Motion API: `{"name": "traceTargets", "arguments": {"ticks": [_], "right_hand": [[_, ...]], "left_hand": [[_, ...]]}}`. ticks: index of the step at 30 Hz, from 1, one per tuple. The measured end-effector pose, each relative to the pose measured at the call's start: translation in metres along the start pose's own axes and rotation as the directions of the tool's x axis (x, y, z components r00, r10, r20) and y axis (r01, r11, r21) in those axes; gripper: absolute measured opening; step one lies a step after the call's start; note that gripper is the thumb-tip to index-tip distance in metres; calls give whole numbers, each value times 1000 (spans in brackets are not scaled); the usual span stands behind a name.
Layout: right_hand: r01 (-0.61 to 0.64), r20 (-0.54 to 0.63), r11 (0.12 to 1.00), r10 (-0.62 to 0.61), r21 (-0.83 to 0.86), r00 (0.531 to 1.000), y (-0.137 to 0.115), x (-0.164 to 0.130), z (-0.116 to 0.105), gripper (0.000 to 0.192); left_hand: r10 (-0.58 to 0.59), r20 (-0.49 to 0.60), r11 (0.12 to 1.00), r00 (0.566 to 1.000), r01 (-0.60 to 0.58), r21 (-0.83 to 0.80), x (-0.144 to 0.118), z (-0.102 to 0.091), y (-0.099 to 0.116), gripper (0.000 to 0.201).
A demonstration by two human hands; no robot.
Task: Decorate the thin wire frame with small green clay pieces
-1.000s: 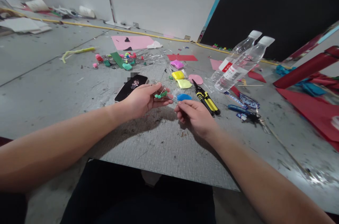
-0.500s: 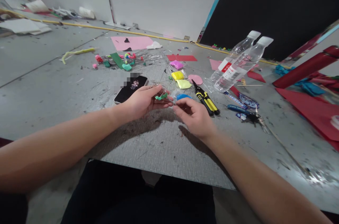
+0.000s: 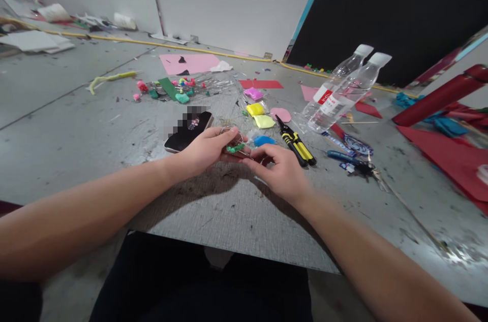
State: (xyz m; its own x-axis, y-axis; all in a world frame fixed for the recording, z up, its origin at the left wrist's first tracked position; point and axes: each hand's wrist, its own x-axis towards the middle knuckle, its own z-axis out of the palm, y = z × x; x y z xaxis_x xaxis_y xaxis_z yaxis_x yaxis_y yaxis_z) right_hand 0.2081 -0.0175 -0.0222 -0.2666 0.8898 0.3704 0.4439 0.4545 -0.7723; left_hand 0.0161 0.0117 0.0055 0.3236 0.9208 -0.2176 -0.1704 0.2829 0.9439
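Left hand pinches a string of small green beads on thin wire, just right of the black smartphone. Half a second ago my right hand hovered apart; now its fingertips have closed in on the wire's end, touching the left, so threading looks underway.

2 bare forearms with no sleeves, left hand, right hand; dark trousers.

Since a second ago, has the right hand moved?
Yes. The right hand has shifted left, away from the yellow-handled pliers, and now meets the left hand, which holds the green beaded piece.
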Motion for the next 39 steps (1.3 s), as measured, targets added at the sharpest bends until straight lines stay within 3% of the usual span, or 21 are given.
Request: {"name": "traceTargets", "arguments": {"ticks": [4,10,13,15,19,24,29,39], "right_hand": [[-34,15,999,34,-13,999,-1,0,-1,20],[-233,57,956,226,181,972,7,2,2,31],[-296,72,911,287,288,955,10,5,3,35],[-314,80,891,305,327,949,11,6,2,35],[-311,86,886,300,345,950,7,6,2,36],[-263,103,896,242,357,965,4,6,2,35],[-220,106,912,195,345,975,4,7,2,31],[-348,137,889,320,297,937,4,5,4,50]], "left_hand": [[25,8,999,1000,-25,30,0,-1,-1,31],[27,215,993,976,-51,107,0,-7,-2,14],[21,289,960,957,-101,263,1,-11,-7,34],[26,335,904,942,-165,395,3,-13,-9,37],[0,393,765,920,-253,593,4,-16,-9,12],[44,410,705,911,-319,633,3,-16,-7,18],[165,430,542,888,-446,712,1,-15,-8,23],[311,489,308,815,-573,759,2,-16,-9,25]]}}
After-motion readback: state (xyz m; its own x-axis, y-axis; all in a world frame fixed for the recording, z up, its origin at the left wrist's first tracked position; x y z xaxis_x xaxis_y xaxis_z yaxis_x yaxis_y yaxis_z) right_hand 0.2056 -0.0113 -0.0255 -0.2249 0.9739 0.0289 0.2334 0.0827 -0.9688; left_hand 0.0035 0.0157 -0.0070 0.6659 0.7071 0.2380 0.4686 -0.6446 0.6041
